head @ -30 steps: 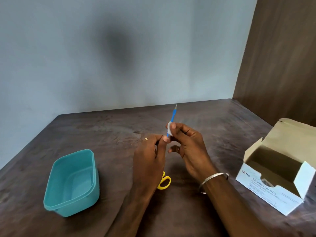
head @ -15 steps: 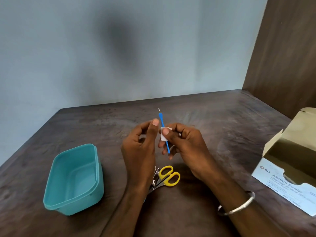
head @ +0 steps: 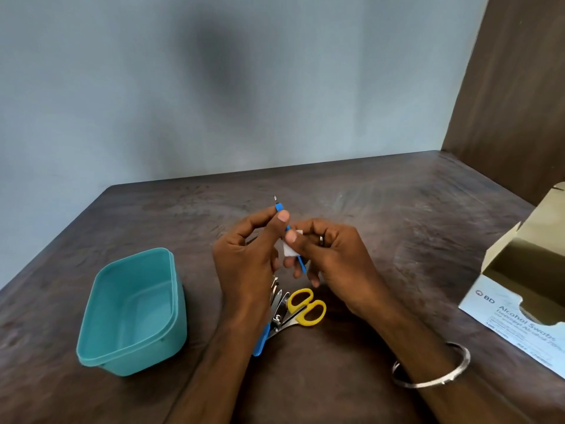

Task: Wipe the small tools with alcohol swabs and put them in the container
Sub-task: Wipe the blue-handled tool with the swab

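The pick (head: 278,207) is a thin blue-handled tool with a small metal tip. Its long axis runs near upright, leaning slightly: the metal tip points up and away toward the wall, and the lower blue end points down toward the person. It is held in the air above the table, between both hands.

The left hand (head: 248,258) pinches the pick near its upper end between thumb and forefinger. The right hand (head: 331,258) pinches a white swab (head: 287,248) around the middle of the handle, its fingers curled; a ring shows on one finger and a metal bangle (head: 434,373) circles the wrist.

Below the hands, a pile of tools lies on the table: scissors (head: 305,306) with yellow loops, a metal clipper (head: 279,310) touching them, and a second blue handle (head: 261,341) partly hidden by the left forearm.

The box (head: 519,313) at the right stands open. Its white face reads "BD" and "Alcohol Swabs"; the smaller print is too blurred to read.

The tub (head: 131,310), teal plastic with rounded corners, sits at the left, well apart from the tools, with nothing visible inside.

The table (head: 382,209) is dark brown with a worn, streaked finish. A grey-blue wall (head: 153,87) stands behind it, and a dark wood panel (head: 519,87) closes the right side.
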